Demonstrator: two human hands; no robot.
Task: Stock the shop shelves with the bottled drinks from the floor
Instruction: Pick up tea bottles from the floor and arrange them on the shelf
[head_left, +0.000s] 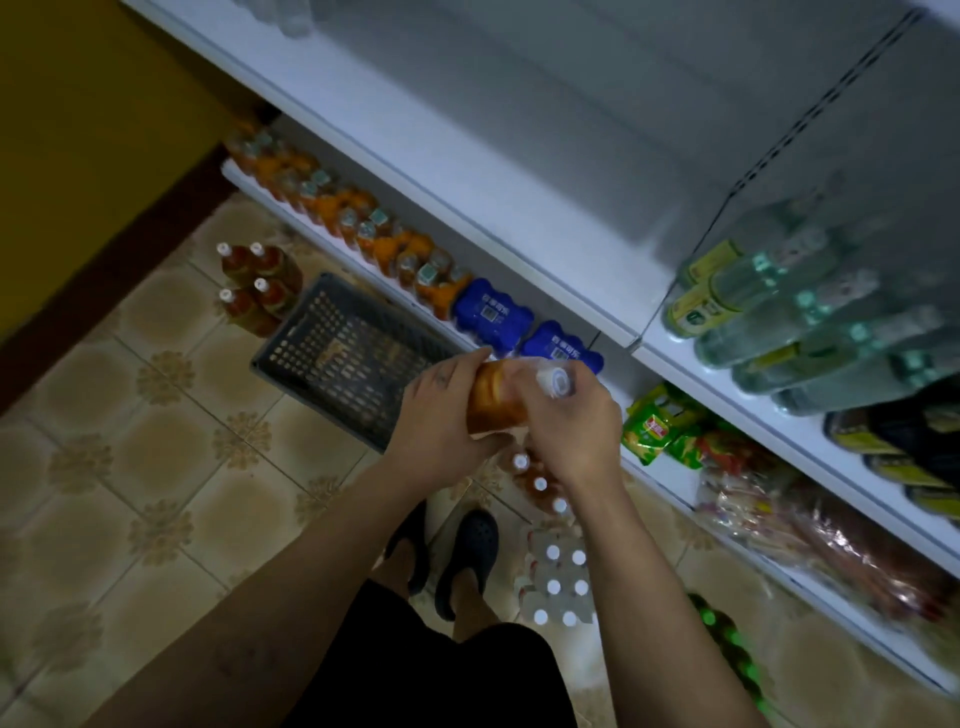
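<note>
Partway. Left grip (441, 415) and right grip (566, 415) both clasp one amber bottle (493, 400) mid-air above the basket (337, 353). Middle shelf (467, 156) mostly bare; floor bottles (254, 286) and white-capped pack (563, 587) not yet shelved.

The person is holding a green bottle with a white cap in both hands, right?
Not quite: the head view shows the bottle is amber, not green. It has a white cap, and the left hand and right hand hold it.

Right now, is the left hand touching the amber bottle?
Touching. The head view shows the left hand curled round the amber bottle, with no gap between them.
</note>
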